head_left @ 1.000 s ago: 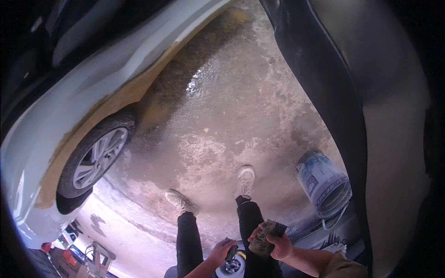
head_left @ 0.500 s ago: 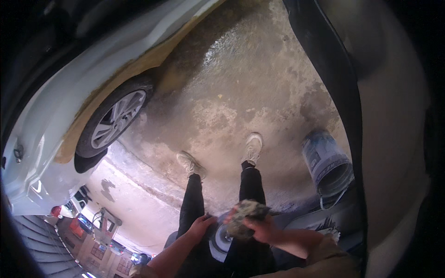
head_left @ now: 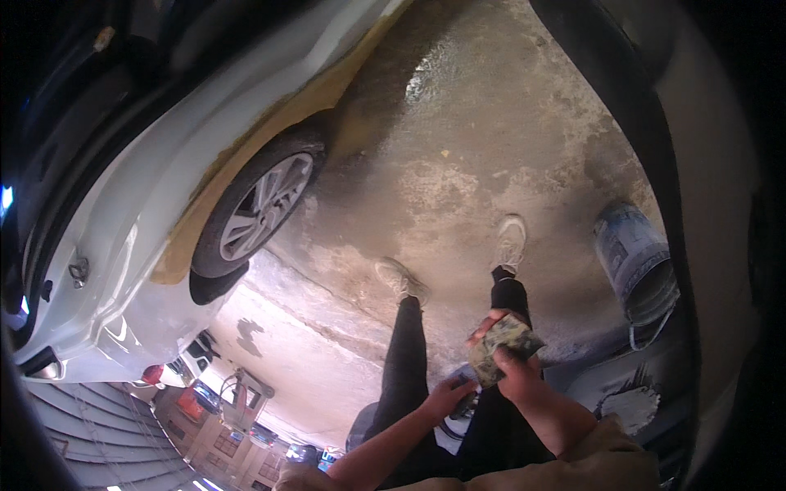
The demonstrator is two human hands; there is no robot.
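My right hand (head_left: pixel 517 372) is closed round a crumpled, mottled grey-green rag (head_left: pixel 501 342), held in front of my right knee. Just left of and below it, my left hand (head_left: pixel 447 396) has its fingers curled at a small greyish thing (head_left: pixel 467 380), too indistinct to name. The two hands are close together above my lap, the rag nearly meeting the left fingertips. Behind them, between my legs, part of a round pale object (head_left: pixel 452 434) shows, mostly hidden by my hands and trousers.
To the left stands a white car (head_left: pixel 123 270) with a tan band round its wheel arch and a wheel (head_left: pixel 266 204) below. An open, stained bucket (head_left: pixel 630 254) sits at the right, beside a dark curved panel edge (head_left: pixel 655 155). The concrete floor (head_left: pixel 442 180) has damp patches.
The whole view has swung, so the car, bucket and legs sit further right. The rag has moved up and away from my lap, and my left hand is closer to it.
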